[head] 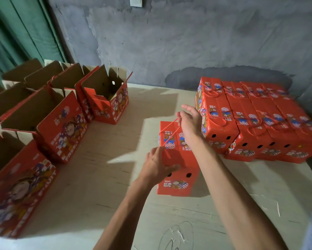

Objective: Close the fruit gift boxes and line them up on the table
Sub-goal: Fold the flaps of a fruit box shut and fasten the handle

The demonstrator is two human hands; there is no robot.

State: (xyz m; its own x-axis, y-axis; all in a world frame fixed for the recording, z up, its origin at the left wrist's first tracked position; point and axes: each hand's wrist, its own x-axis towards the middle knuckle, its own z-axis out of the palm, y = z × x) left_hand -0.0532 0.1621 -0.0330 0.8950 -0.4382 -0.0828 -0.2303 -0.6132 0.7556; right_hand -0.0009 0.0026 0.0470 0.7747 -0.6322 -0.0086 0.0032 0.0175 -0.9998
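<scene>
A closed red fruit gift box (177,183) stands alone in the middle of the table, with two round holes in its near end. My left hand (158,164) lies on its near left top edge, thumb stretched across the lid. My right hand (190,123) is over the far end and pinches the red cord handle (169,130), pulling it up taut. To the right, several closed red boxes (259,121) sit packed in rows against the wall. On the left, several red boxes (61,123) stand open with their flaps up.
The pale wooden table (115,195) has scuffs and a scribble near its front edge. A grey wall runs behind it and a green curtain (21,27) hangs at the back left. A gap separates the lone box from the closed rows.
</scene>
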